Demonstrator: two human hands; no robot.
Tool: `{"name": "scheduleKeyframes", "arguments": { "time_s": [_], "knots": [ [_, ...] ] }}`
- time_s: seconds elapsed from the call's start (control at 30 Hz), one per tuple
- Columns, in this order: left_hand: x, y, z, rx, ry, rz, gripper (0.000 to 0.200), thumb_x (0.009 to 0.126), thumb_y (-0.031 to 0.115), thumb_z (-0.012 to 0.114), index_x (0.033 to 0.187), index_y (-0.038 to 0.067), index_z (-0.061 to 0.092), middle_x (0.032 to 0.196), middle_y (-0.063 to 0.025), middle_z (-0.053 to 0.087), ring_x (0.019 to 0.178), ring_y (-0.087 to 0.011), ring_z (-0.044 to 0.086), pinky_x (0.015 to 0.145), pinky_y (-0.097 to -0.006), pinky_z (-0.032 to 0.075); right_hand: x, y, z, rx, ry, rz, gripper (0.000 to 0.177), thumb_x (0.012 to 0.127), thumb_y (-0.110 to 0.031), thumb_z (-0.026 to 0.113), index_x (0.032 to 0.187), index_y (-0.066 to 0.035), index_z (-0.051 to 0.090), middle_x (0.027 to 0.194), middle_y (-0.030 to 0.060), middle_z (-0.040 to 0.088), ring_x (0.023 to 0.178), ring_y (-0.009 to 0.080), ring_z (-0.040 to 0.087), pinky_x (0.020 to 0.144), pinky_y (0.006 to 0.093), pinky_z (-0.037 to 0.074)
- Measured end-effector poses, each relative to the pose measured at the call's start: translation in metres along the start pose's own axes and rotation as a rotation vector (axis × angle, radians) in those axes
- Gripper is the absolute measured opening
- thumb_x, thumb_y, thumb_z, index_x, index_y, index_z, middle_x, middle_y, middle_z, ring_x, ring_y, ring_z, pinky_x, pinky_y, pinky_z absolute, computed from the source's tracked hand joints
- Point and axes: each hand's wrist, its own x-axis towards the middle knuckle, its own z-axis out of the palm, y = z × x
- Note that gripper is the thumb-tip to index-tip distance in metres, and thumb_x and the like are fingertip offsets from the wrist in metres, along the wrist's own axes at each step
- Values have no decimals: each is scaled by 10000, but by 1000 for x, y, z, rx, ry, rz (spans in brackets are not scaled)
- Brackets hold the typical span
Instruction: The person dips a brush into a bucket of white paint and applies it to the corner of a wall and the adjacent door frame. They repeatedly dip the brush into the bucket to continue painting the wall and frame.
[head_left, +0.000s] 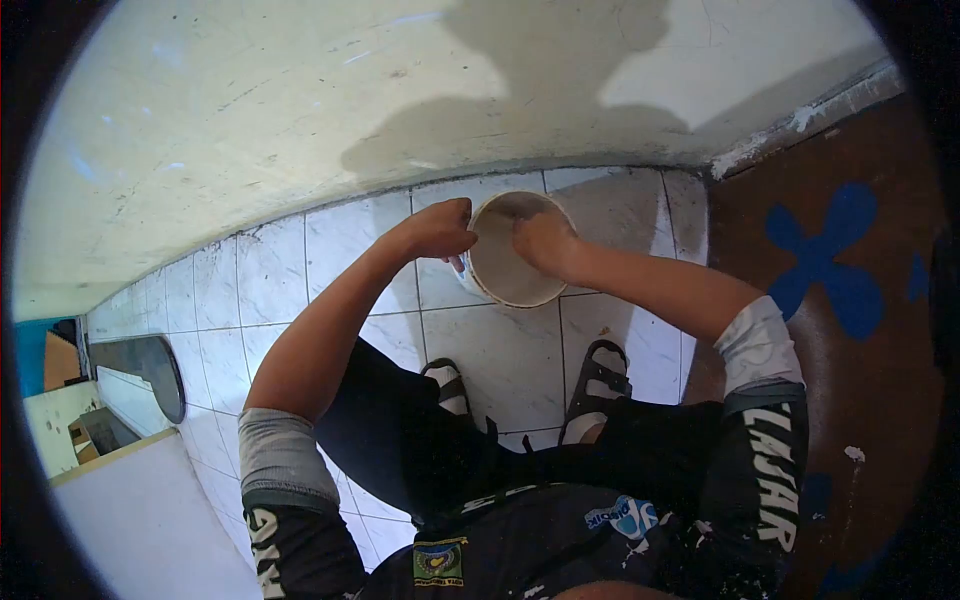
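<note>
A round white bucket (519, 296) with a stained rim stands on the tiled floor near the wall. At its left side, my left hand (440, 230) is closed on the rim, with fingers down against the outer wall. My right hand (546, 244) reaches over the right rim into the bucket. Its fingers are curled inside the opening, and whatever they may hold is hidden. The inside of the bucket looks pale grey-white; its contents cannot be made out clearly.
A scuffed cream wall (250, 110) rises just beyond the bucket. Brown panelling with a blue flower shape (825, 262) stands on the right. My sandalled feet (598, 385) are close below the bucket. A dark oval-ended panel (140, 365) lies at far left.
</note>
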Motion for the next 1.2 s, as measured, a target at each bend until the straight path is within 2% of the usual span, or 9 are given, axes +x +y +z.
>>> {"name": "scheduleKeyframes", "arguments": {
  "time_s": [0.27,0.33,0.47,0.63,0.77,0.87,0.93,1.03,1.2],
  "knots": [
    [5,-9,9,-58,-19,-78,294,872,97,548,1080,-90,457,956,-223,632,721,-266,714,611,-337,598,-13,-18,1,94,163,-326,210,805,-94,591,996,-32,649,859,165,692,826,304,699,660,405,565],
    [4,-9,10,-156,-26,-70,289,884,84,551,1095,-85,451,961,-224,629,721,-277,712,614,-340,605,-19,-17,-6,-16,-2,-395,198,802,-105,599,985,-64,662,845,154,690,834,290,697,666,412,564],
    [-1,7,11,-213,-20,-42,280,902,86,561,1101,-73,445,951,-214,621,720,-282,710,607,-344,608,-34,-1,-20,-167,-165,-376,181,805,-112,599,961,-52,670,842,151,690,820,284,696,667,411,565],
    [6,13,16,-192,-20,24,280,920,118,570,1097,-56,442,951,-222,618,690,-268,705,594,-343,607,-37,18,-16,-106,235,-165,89,758,-125,656,806,-105,728,787,84,710,760,245,707,579,380,556],
    [4,18,18,-222,-9,54,261,916,128,579,1065,-47,455,936,-224,626,669,-255,700,590,-332,604,-21,17,-2,-188,223,-164,135,772,-99,624,873,-45,695,794,126,696,757,266,701,603,385,559],
    [0,20,18,-128,35,71,261,896,156,607,1024,-29,474,936,-227,632,748,-289,696,638,-378,575,-16,9,4,-133,3,-144,137,772,-107,622,864,-37,696,795,145,695,777,256,703,592,384,556],
    [3,16,18,272,168,171,276,868,178,627,1006,-16,487,947,-240,632,853,-340,667,712,-430,516,-18,4,12,26,-75,-117,160,751,-104,636,871,-13,690,813,184,690,789,295,699,611,405,555],
    [6,13,16,296,161,173,300,850,199,633,1013,-8,489,959,-252,629,915,-385,629,762,-460,468,-21,2,22,270,53,-106,161,730,-98,637,830,15,691,817,226,678,795,361,685,670,443,550],
    [9,14,15,268,137,190,272,834,163,611,994,-12,478,922,-249,624,879,-395,623,756,-457,474,-32,5,-9,451,-46,-11,150,738,-98,621,797,22,688,820,249,668,789,409,666,731,479,528]
  ]
}}
